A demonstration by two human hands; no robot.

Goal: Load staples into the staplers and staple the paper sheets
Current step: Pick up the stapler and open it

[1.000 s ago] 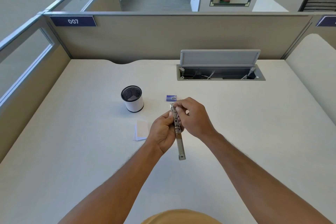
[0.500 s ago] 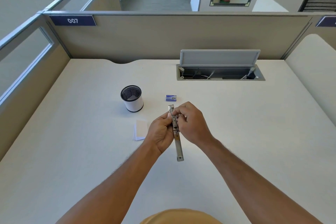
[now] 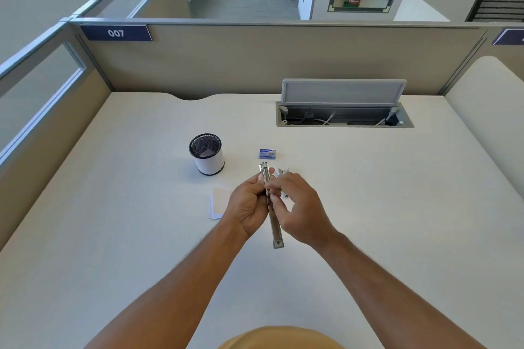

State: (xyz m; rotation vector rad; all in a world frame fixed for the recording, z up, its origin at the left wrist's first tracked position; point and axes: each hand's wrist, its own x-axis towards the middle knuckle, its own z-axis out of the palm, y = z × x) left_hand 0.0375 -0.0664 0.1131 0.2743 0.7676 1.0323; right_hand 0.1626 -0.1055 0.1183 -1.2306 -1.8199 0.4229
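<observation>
A long silver stapler [image 3: 274, 225], swung open, is held above the middle of the white desk [image 3: 113, 221]. My left hand [image 3: 247, 207] grips its far half from the left side. My right hand [image 3: 301, 205] is at its right side, thumb and forefinger pinched at the stapler's channel; what they pinch is too small to make out. A small blue staple box [image 3: 267, 153] lies just beyond the hands. Small paper sheets [image 3: 218, 205] lie on the desk left of my left hand. Some small pale items [image 3: 283, 171] show behind my right hand.
A black mesh cup [image 3: 206, 153] with white paper inside stands at the left of the staple box. An open cable hatch [image 3: 344, 110] sits at the back right. Beige partition walls [image 3: 255, 59] close the desk at the back and left.
My right hand has slid a little back along the stapler and opened away from its tip, baring the stapler's far end and the pale items behind. The left hand keeps its grip.
</observation>
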